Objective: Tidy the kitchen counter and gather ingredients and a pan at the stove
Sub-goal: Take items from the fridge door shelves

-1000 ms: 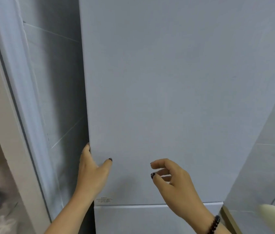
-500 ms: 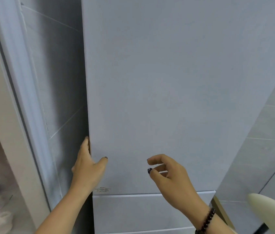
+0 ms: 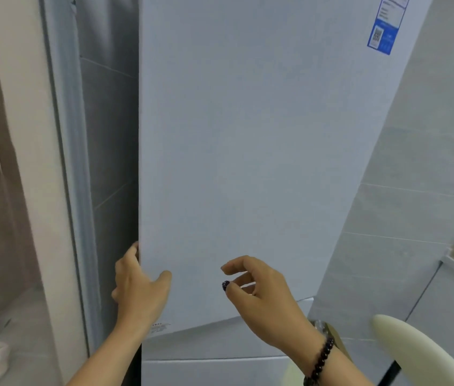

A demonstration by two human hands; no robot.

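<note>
White flat fridge door (image 3: 248,162): left hand (image 3: 139,291) grips its left edge; right hand (image 3: 262,293) loosely curled, empty. Risk: fingertip grip slipping off.

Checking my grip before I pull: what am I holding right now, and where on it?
Your left hand grips the upper fridge door by its left edge, near the bottom corner. Your right hand holds nothing.

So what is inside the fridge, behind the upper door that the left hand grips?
Nothing inside shows. The upper door covers the whole compartment, though its bottom edge looks swung slightly out. The left hand grips its left edge; the right hand hovers in front, holding nothing.
</note>
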